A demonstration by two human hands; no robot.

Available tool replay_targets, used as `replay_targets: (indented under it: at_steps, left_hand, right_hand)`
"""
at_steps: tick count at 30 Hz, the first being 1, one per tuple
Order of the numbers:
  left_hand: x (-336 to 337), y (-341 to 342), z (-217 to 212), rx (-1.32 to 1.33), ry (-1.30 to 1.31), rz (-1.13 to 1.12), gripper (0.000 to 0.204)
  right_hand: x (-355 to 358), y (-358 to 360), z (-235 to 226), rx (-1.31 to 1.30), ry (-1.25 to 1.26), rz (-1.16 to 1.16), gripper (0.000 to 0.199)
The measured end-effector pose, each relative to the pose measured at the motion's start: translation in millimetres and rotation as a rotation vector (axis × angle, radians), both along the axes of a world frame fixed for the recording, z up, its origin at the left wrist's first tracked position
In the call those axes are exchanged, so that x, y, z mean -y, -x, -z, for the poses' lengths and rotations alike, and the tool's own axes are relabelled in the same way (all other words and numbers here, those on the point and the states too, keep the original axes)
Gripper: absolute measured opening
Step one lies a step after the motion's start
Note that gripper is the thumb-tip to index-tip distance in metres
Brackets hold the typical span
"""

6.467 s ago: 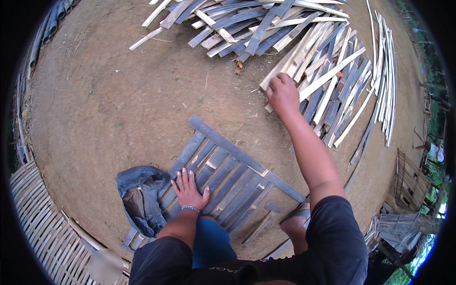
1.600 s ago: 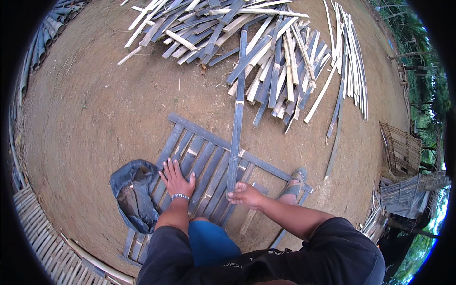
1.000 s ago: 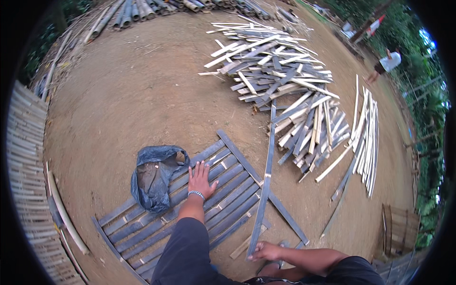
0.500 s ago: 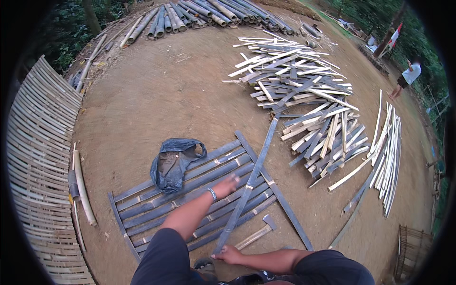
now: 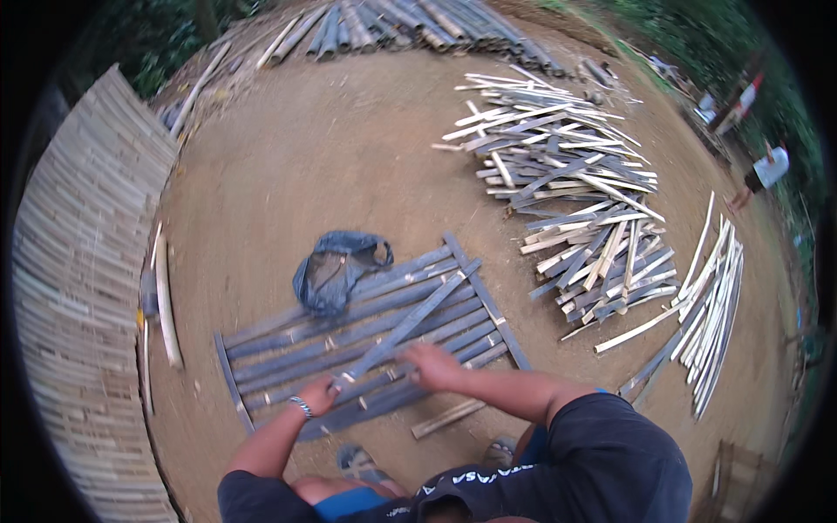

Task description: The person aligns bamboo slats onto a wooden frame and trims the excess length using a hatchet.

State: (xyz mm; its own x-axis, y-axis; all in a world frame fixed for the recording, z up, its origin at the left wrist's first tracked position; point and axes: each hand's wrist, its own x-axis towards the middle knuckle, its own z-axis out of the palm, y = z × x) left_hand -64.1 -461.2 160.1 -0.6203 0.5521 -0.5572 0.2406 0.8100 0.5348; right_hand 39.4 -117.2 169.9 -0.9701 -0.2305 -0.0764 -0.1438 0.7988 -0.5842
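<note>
A panel of grey bamboo slats [image 5: 288,349] lies flat on the dirt in front of me. One long grey slat [image 5: 418,314] lies diagonally across it, its far end near the panel's right rail. My left hand [image 5: 319,395], a bracelet on its wrist, grips the near end of that slat. My right hand [image 5: 433,366] is blurred and sits low over the panel's near slats, just right of the long slat; its grip does not show. A short pale piece [image 5: 447,418] lies below the panel by my feet.
A dark blue-grey bag [image 5: 336,270] rests on the panel's far left corner. A big heap of cut slats [image 5: 567,183] and pale strips [image 5: 711,305] lie to the right. A woven bamboo mat [image 5: 70,288] fills the left; poles [image 5: 410,22] lie at the back. A person [image 5: 767,166] stands far right.
The long slat came from the heap and now lies across the panel. My left hand moved from the panel to its near end; my right hand let go of that end and moved onto the panel.
</note>
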Motion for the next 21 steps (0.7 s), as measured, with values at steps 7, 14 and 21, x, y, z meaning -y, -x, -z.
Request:
replay_targets:
  at_steps: [7,14,21]
  left_hand:
    - [65.8,-79.8,-48.9,-0.401,0.144,-0.139,0.035]
    - [66.4,-130.0,-18.3,-0.344,0.005,-0.119,0.038]
    - [35.1,-167.4,38.9,-0.226,-0.084,-0.093,0.047]
  right_hand:
    - [-17.2,51.5,-7.8,0.054,-0.428,0.002,0.078]
    - [-37.4,19.3,27.7,0.163,-0.536,-0.192,0.039]
    - [-105.1,-45.1,18.1,0.179,-0.293,-0.244,0.026]
